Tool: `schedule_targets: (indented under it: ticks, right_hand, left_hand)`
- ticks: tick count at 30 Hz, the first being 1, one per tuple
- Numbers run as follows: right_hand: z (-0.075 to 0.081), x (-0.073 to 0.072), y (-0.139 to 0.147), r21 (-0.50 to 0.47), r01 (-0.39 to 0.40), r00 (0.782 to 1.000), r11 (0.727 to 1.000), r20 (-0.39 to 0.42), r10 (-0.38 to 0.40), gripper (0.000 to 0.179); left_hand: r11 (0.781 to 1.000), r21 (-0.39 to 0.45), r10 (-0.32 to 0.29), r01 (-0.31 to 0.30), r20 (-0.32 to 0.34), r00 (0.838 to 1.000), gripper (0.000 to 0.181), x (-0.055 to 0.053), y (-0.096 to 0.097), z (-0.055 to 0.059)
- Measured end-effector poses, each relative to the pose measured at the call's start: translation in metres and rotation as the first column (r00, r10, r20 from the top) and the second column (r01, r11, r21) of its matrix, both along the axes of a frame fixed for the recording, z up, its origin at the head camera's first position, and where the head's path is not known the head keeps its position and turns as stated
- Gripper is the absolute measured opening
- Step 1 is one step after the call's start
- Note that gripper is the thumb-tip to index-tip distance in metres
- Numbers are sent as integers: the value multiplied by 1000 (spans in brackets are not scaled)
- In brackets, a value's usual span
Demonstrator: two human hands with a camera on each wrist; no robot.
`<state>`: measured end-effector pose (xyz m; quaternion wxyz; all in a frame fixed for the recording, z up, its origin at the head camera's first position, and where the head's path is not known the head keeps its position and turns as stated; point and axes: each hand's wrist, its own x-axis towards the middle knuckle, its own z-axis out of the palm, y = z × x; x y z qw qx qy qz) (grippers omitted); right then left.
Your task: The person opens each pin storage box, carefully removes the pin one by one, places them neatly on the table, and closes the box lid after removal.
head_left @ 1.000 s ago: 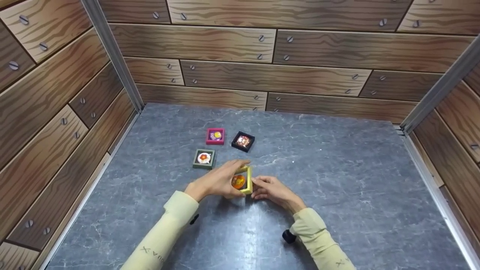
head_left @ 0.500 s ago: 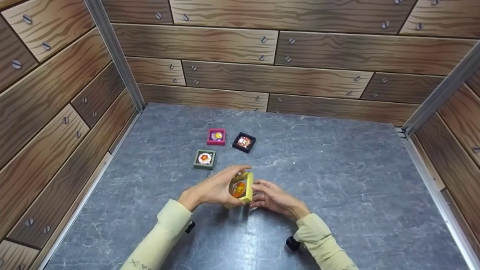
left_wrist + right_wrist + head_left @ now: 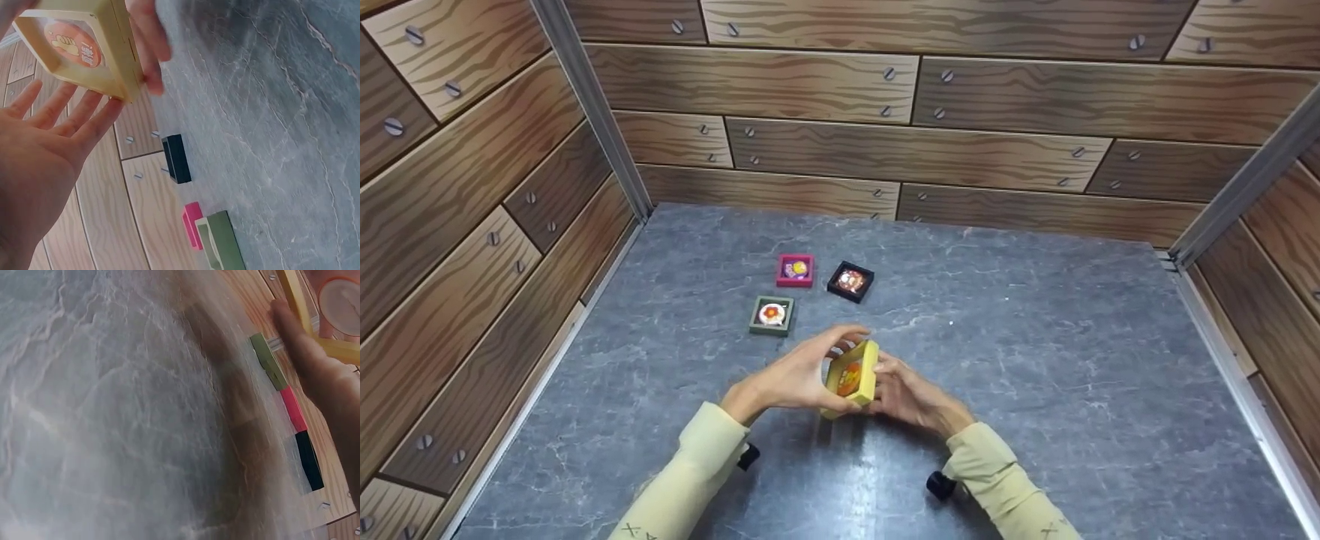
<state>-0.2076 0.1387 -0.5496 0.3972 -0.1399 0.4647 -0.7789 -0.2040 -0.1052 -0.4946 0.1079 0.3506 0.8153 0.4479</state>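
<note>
A yellow square display frame (image 3: 868, 375) is held up, tilted on edge, with an orange round badge (image 3: 850, 379) inside its clear window. My left hand (image 3: 799, 375) grips it from the left, thumb at the lower edge and fingers at the far edge. From the other side my right hand (image 3: 913, 399) pinches the right border, thumb against the rim; its other fingers are partly hidden behind the frame. In the left wrist view, the badge (image 3: 73, 44) shows a thumbs-up drawing, and the frame's wall (image 3: 125, 53) has a seam along it.
Three smaller-looking frames lie on the grey marbled tabletop (image 3: 1035, 360) beyond my hands: green (image 3: 771, 316), pink (image 3: 795, 270) and black (image 3: 851, 281), each with a round badge. Wood-patterned walls (image 3: 810, 90) enclose the back and sides.
The yellow frame has come slightly nearer to me and turned more on edge, held in my left hand. My right hand has closed in on its right border. The other frames stay put.
</note>
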Motion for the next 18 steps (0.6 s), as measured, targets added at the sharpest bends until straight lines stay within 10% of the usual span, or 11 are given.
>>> schedule_targets:
  ticks: [18]
  right_hand:
    - [-5, 2, 2, -18, 6, 999, 1000, -50, -7, 82]
  left_hand:
    - [1000, 2, -3, 3, 6, 1000, 101, 4, 6, -5]
